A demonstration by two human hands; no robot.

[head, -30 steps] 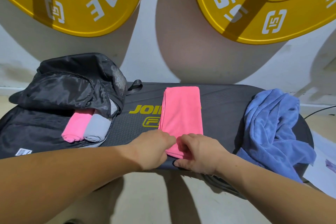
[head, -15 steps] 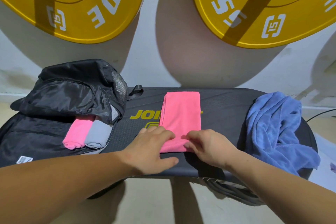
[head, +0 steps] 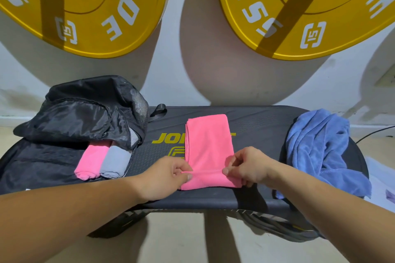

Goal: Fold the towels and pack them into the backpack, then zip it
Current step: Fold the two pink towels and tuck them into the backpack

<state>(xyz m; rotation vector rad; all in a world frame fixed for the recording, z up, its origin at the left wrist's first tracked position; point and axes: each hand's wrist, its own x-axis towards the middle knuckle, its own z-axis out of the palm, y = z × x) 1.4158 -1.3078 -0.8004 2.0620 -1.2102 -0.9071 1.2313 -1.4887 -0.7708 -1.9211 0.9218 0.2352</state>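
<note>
A pink towel (head: 208, 143), folded into a long strip, lies in the middle of the black platform (head: 256, 126). Its near end is turned up into a small roll. My left hand (head: 165, 176) pinches the roll's left side and my right hand (head: 245, 167) pinches its right side. On the left lies the open black backpack (head: 85, 113), and a rolled pink towel (head: 92, 161) and a rolled grey towel (head: 115, 161) stick out of its mouth. A crumpled blue towel (head: 320, 149) sits unfolded on the platform's right end.
Two big yellow weight plates (head: 89, 6) (head: 310, 6) lean on the white wall behind the platform. A black cable (head: 374, 132) runs along the floor at the right. Beige floor lies below the platform's near edge.
Both hands have rolled the near end of the pink strip away from me, so the strip looks shorter. The head camera has tilted slightly downward.
</note>
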